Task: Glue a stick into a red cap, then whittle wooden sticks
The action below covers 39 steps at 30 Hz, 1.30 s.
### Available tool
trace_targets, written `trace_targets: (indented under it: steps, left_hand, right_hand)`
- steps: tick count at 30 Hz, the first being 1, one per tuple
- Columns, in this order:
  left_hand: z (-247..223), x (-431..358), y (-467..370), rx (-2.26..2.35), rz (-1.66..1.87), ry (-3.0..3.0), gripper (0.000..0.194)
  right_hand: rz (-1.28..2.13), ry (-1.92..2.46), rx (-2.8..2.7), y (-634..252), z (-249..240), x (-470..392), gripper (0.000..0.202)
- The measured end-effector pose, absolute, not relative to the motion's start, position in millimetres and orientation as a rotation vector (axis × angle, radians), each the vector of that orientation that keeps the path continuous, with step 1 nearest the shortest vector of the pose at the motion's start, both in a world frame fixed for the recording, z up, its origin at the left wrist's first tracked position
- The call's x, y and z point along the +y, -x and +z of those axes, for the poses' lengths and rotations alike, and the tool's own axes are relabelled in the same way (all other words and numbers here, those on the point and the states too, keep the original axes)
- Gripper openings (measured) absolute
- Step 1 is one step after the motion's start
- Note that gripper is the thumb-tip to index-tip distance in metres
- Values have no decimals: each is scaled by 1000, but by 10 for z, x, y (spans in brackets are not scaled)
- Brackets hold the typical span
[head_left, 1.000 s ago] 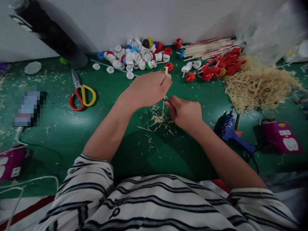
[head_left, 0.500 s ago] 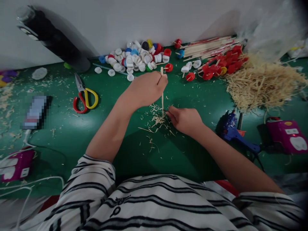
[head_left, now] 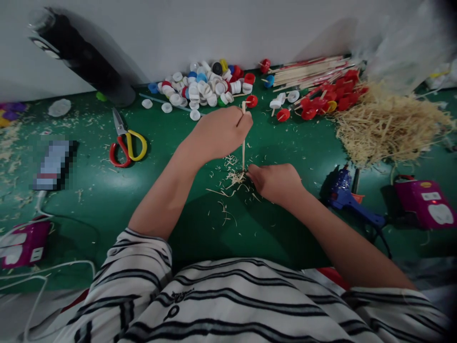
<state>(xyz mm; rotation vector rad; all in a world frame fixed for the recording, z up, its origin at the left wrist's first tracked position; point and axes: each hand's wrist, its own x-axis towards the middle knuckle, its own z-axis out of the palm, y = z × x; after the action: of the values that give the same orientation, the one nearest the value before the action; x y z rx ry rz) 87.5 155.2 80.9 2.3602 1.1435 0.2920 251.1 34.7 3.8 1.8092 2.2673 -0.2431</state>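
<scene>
My left hand (head_left: 225, 131) is closed round a thin wooden stick (head_left: 243, 155), held upright above the green table. The stick's top end pokes out over my fist, and its lower end reaches down to a small heap of curled wood shavings (head_left: 235, 178). Beside that lower end, my right hand (head_left: 274, 182) is closed in a pinch. A small dark edge shows at its fingertips, but what it grips is mostly hidden.
Bottle caps (head_left: 205, 88) are piled by the wall. Scissors (head_left: 124, 140) and a phone (head_left: 53, 164) lie left. On the right are a bundle of sticks (head_left: 307, 71), red caps (head_left: 328, 97), a shavings heap (head_left: 389, 126), a blue glue gun (head_left: 352, 200) and a purple power socket (head_left: 428, 202).
My right fingertips have slid slightly down along the lower end of the stick, toward my body. My left hand keeps its hold on the stick with hardly any shift.
</scene>
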Motion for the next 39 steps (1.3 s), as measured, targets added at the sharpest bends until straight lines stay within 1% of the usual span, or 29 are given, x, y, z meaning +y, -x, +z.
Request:
trace_targets:
  steps: [3,6,9,13,16,19,29,35,39]
  left_hand:
    - [807,1554,-870,1137,293,-2366,44]
    - [815,1546,-874,1148,290,-2366,46]
    - [830,1529,-887,1182,269,-2360,45]
    - [829,1516,-897,1156,286,-2377,44]
    - [839,1498,-905,1119,291,-2366,44]
    - [873,1472,-920,1086,244,-2340,43]
    - [877,1512,-873,1024,249,-2342,44]
    - [890,1519,-872,1036,224,-2329,43]
    - [895,1517,-882,1029,220,-2324,40]
  right_hand:
    - [-227,-1788,2241,-2494,52,334,42]
    - [-216,-1778,2247,-2500,61,323,41]
    - [-212,-1829,2273,-2527,73,334,46]
    - [-127,-2035,2365,-2562,112,406,57]
    - [-66,-2117,2430,-2568,154,472,60]
    - [-85,-2130,2433,-2550,192,511,61]
    - [-184,-2054,2559,-2588,117,559,57]
    - [-255,-1902,2425,-2594,-33,471,51]
    - [-249,-1836,2360,-2584,-41,440,53]
